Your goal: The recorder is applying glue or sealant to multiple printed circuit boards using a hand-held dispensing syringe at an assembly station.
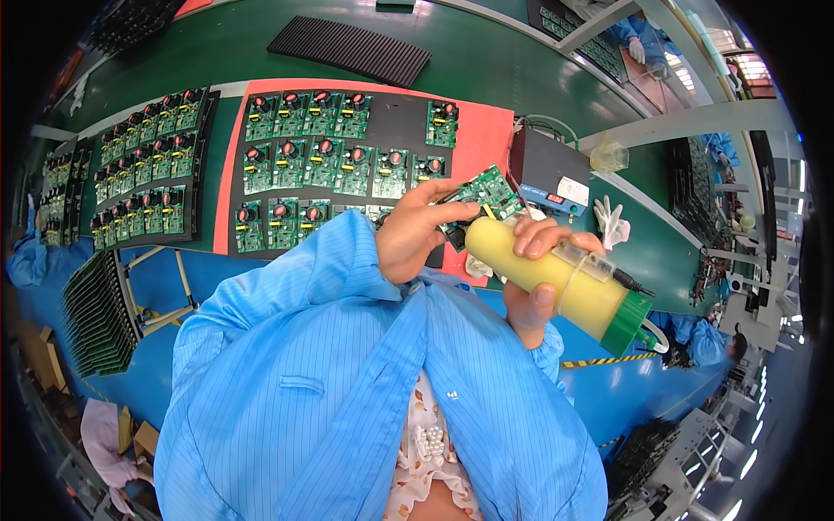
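Note:
Between the thumb and fingers of my left hand (407, 236) is a green circuit board (488, 191), tilted and lifted over the mat. My right hand (528, 314) wraps round a thick yellow dispensing cartridge (591, 306) with a green end cap (627, 323). A clear piece (584, 260) is strapped along its side, and a dark cable and a pale hose leave that end. The cartridge's front end lies close by the board; its tip is hidden. Behind my left hand, rows of similar circuit boards (354, 168) rest on black trays over a red mat (482, 143).
A dark control box (549, 167) with a blue front stands right of the mat, near a white glove (611, 221) and a clear cup (610, 154). A ribbed black rack (347, 50) lies at the back. More boards (148, 161) fill trays on the left. A co-worker's gloved hand (637, 49) shows far right.

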A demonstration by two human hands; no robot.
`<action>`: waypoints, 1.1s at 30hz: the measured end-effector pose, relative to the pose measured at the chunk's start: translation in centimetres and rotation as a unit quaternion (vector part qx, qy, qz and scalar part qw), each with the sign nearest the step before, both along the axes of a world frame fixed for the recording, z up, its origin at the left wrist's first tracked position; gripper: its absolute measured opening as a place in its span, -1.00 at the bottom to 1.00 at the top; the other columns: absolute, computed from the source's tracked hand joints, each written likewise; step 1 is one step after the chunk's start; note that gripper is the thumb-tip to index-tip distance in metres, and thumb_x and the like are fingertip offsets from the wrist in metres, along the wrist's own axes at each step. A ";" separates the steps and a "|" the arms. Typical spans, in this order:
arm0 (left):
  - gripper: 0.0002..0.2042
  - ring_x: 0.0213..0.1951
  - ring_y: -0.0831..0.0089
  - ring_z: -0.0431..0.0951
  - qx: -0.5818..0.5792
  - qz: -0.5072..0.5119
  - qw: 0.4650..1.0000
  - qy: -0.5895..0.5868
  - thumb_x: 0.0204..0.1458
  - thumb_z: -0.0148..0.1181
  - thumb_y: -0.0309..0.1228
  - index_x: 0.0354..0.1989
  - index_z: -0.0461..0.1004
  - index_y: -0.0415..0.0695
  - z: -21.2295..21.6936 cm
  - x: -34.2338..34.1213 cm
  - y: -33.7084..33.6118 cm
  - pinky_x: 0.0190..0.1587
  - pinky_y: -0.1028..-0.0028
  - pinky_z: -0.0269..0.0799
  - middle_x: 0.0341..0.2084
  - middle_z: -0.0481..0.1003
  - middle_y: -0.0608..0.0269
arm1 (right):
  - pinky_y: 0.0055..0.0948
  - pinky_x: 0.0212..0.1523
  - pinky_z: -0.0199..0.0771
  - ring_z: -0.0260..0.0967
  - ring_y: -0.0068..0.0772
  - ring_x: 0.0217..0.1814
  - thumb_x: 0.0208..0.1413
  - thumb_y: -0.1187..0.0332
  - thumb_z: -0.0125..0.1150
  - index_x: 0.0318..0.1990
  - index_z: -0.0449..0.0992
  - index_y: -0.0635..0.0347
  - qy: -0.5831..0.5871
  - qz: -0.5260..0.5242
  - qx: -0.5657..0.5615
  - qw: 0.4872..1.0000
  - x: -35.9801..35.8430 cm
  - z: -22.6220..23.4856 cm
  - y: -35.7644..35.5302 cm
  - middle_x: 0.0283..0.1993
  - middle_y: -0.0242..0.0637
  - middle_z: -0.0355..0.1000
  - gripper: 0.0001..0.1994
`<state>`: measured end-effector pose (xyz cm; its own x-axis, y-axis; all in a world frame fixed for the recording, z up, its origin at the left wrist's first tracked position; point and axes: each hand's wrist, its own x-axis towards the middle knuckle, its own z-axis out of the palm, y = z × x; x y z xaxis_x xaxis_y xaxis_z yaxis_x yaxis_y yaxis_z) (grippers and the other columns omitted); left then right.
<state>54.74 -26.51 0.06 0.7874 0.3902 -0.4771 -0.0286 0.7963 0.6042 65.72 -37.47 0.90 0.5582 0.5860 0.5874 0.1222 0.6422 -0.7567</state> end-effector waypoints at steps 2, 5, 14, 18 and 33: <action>-0.53 -0.07 0.48 0.35 0.003 0.008 1.000 -0.002 0.00 0.15 -0.45 0.12 0.20 -0.20 -0.2 0.1 -0.1 -0.06 0.48 0.24 -0.10 0.36 0.19 | -0.36 -0.23 0.21 0.26 -0.45 -0.36 -0.09 0.09 0.29 0.03 0.18 -0.05 -0.007 -0.006 -0.003 1.000 -0.1 0.1 -0.1 -0.41 -0.36 0.32 -0.45; -0.52 -0.07 0.47 0.36 0.003 0.015 1.000 -0.007 0.00 0.15 -0.47 0.11 0.19 -0.20 -0.5 0.1 -0.2 -0.07 0.47 0.25 -0.10 0.36 0.19 | -0.35 -0.22 0.22 0.27 -0.45 -0.36 -0.08 0.10 0.29 0.03 0.17 -0.04 -0.021 -0.011 -0.002 1.000 -0.2 0.1 -0.2 -0.41 -0.35 0.33 -0.45; -0.53 -0.10 0.46 0.39 -0.015 0.031 0.999 -0.018 -0.01 0.18 -0.51 0.09 0.17 -0.19 -0.8 0.4 -0.3 -0.10 0.47 0.29 -0.09 0.35 0.15 | -0.20 -0.11 0.34 0.33 -0.29 -0.28 -0.12 0.41 0.30 0.09 0.07 0.06 -0.154 0.049 0.005 0.987 0.5 0.2 -1.4 -0.32 -0.20 0.36 -0.37; -0.54 -0.10 0.44 0.40 -0.020 0.046 0.999 -0.010 -0.02 0.19 -0.51 0.06 0.17 -0.19 -0.9 0.5 -0.6 -0.09 0.47 0.29 -0.12 0.37 0.13 | -0.19 -0.09 0.34 0.33 -0.27 -0.23 -0.12 0.45 0.29 0.11 0.05 0.04 -0.173 0.046 -0.007 0.984 0.6 0.2 -1.9 -0.28 -0.18 0.36 -0.36; -0.57 -0.14 0.41 0.43 -0.030 0.056 0.997 -0.031 0.01 0.17 -0.53 0.04 0.17 -0.19 -1.7 0.7 -1.0 -0.11 0.43 0.35 -0.16 0.39 0.12 | -0.32 -0.16 0.25 0.28 -0.44 -0.30 -0.06 0.05 0.28 0.07 0.15 -0.06 -0.069 -0.083 0.012 0.994 -0.9 -0.4 -2.2 -0.38 -0.35 0.33 -0.42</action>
<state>55.44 -27.51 -1.62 0.7698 0.4488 -0.4538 -0.1550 0.8212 0.5492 64.85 -39.63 0.52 0.5585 0.4781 0.6778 0.3299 0.6218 -0.7104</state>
